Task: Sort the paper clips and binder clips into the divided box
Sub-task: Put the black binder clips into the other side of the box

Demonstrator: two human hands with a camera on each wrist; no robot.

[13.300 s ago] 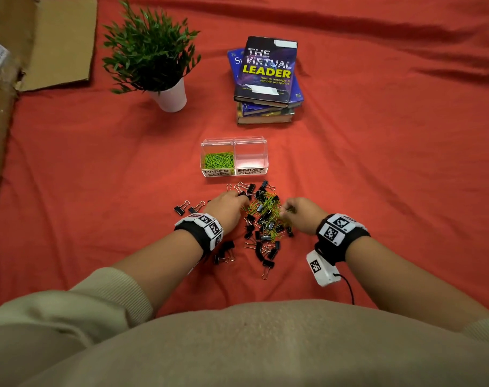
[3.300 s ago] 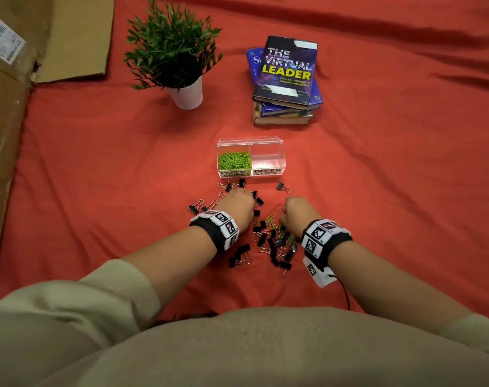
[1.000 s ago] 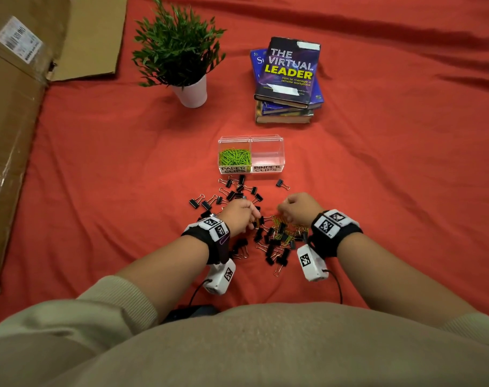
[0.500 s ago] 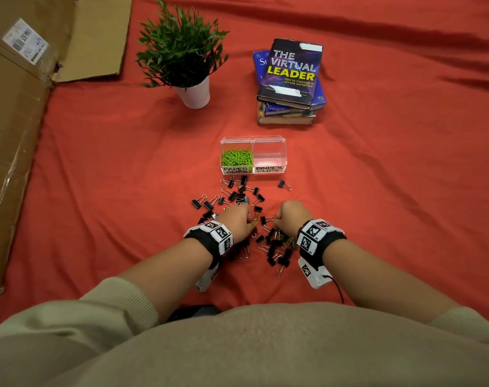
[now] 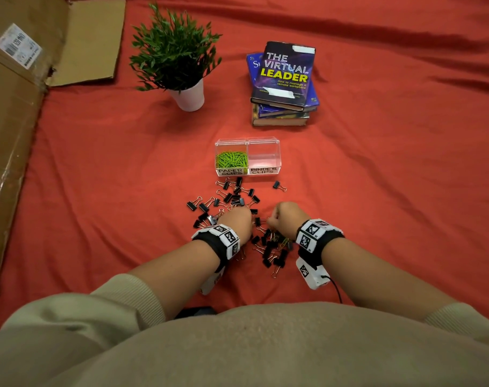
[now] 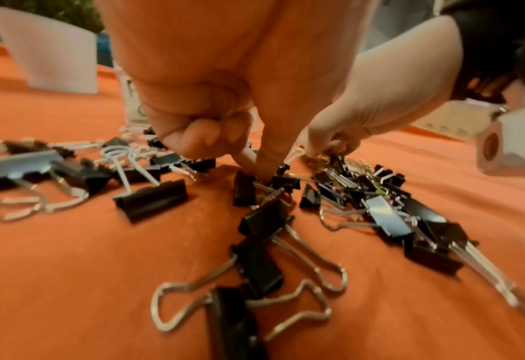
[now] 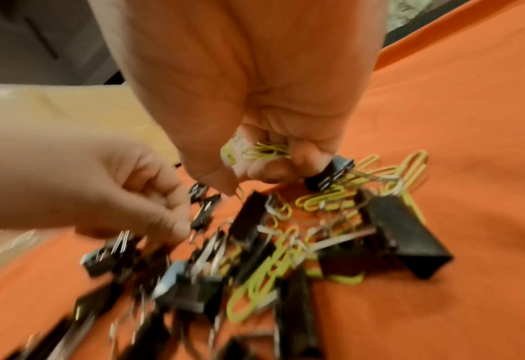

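The clear divided box holds green paper clips in its left half, labelled PAPER CLIPS. Its right half, labelled BINDER CLIPS, has nothing in it. Black binder clips lie scattered in front of it, and a mixed pile lies between my wrists. My right hand grips a bunch of green paper clips in curled fingers while its thumb and forefinger reach into the pile. My left hand pinches down at a binder clip by the pile's edge.
A potted plant and a stack of books stand beyond the box. Flattened cardboard lies along the left side. Red cloth covers the whole surface, bare to the right.
Over the earlier frames the green clips in the pile have thinned and binder clips have spread toward the box. In the last half second both hands stay at the pile, barely moved.
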